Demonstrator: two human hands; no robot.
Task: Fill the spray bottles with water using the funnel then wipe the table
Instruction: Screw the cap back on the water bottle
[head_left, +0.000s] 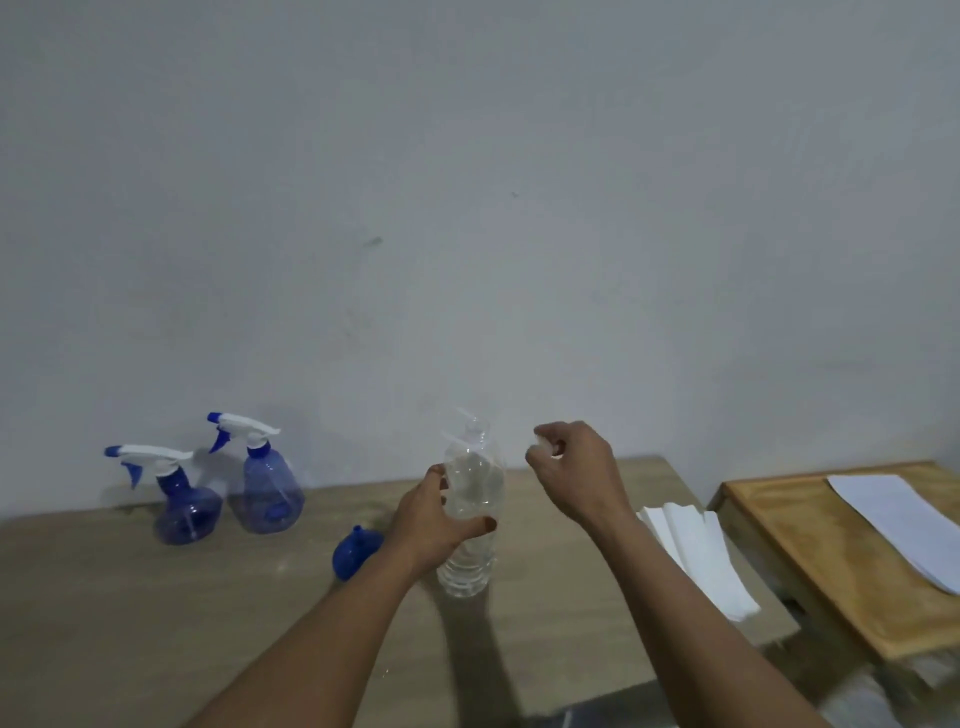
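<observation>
A clear water bottle (470, 525) stands upright on the wooden table (156, 597), its mouth uncapped. My left hand (434, 525) grips its middle from the left. My right hand (576, 467) hovers to the right of the bottle's neck and pinches a small white cap (543, 444) in its fingertips. Two blue spray bottles with white trigger heads stand at the back left: one (184, 501) further left, the other (265, 483) beside it. A blue funnel (356, 553) lies on its side just left of my left wrist.
A stack of white paper towels (696, 551) lies at the table's right edge. Beyond it stands a lower wooden table (810, 561) with a white sheet (898, 525) on it. A plain wall backs the table.
</observation>
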